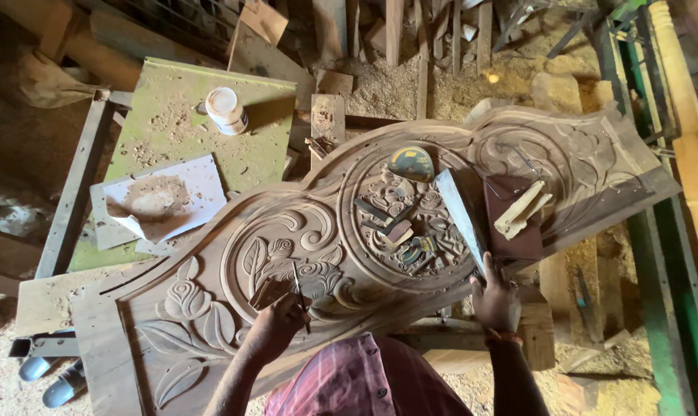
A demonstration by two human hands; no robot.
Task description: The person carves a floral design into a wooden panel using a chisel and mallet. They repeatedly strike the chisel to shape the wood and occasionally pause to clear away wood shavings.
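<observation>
A thin chisel [300, 291] is gripped in the left hand [278, 322], its tip set on the floral relief of the carved wooden panel [210, 308]. At three o'clock from it, the right hand [493, 299] is closed on a flat grey blade [460, 214]. At eleven o'clock, a white jar [226, 110] is seen on a dusty green board [179, 123].

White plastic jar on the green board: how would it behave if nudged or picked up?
The white jar lies on its side on the dusty green board, so a nudge would probably roll it. It looks like small, thin plastic, so likely light and rigid. The sawdust around it may damp rolling a little. Neither hand is near it.
</observation>
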